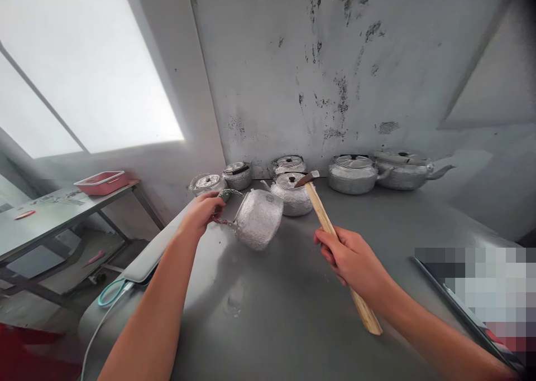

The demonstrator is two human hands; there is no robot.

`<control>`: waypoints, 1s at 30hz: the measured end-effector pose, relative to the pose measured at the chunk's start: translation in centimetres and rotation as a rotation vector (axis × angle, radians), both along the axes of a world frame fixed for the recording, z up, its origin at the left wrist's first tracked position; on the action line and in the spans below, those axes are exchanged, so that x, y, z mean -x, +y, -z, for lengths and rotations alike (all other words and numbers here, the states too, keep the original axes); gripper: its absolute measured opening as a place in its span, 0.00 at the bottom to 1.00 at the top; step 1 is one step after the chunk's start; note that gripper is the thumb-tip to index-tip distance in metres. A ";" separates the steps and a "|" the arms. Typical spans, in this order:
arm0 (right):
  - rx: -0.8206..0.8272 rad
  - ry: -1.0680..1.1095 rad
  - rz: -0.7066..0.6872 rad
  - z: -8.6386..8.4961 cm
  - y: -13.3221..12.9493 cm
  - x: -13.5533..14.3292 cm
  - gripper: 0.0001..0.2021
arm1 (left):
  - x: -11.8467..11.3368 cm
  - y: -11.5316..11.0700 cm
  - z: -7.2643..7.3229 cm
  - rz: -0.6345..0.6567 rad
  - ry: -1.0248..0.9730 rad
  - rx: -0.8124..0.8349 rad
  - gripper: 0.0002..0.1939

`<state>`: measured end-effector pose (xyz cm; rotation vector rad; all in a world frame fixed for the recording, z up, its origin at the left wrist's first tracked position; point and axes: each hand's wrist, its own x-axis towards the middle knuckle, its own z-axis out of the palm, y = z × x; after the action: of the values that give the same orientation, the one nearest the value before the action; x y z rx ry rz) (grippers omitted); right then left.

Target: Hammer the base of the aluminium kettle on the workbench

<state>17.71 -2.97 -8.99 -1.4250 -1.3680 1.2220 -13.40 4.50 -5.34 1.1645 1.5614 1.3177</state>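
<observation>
My left hand (208,209) is closed round the wrapped handle of a dented silver metal kettle (260,219). The kettle is tipped on its side, its base facing right and toward the back; I cannot tell whether it touches the table. My right hand (345,252) grips the wooden handle of a hammer (321,207), whose small dark head with a bright end points up and left. From this view the hammer head overlaps a lidded silver kettle (293,197) standing behind. A gap shows between the hammer and the tipped kettle.
More lidded silver kettles (352,175) line the back of the grey table (268,314) along the stained wall. At left lies a flat device with a cable (115,292). A side table holds a pink basket (103,182). A dark-edged screen (452,297) stands at right.
</observation>
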 end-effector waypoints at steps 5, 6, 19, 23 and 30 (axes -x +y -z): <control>0.000 -0.008 -0.006 0.0 -0.1 0.0 0.15 | -0.4 -0.8 -1.4 -0.022 -0.140 -0.145 0.25; -0.001 -0.010 -0.006 -0.1 -0.1 0.0 0.15 | -0.6 -1.0 -1.6 -0.015 -0.143 -0.164 0.24; -0.006 -0.039 -0.005 0.0 0.0 0.1 0.13 | -1.1 -1.6 -1.5 0.149 0.051 -0.266 0.26; -0.002 -0.044 -0.006 0.0 0.1 0.1 0.14 | -1.1 -1.5 -1.5 0.180 0.033 -0.247 0.26; -0.006 -0.067 -0.003 0.0 0.1 0.0 0.14 | -0.6 -1.5 -1.0 0.069 0.421 -0.373 0.15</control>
<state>17.66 -2.90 -9.01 -1.4716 -1.4187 1.1808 -12.81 3.03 -4.35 1.8070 1.5791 1.4202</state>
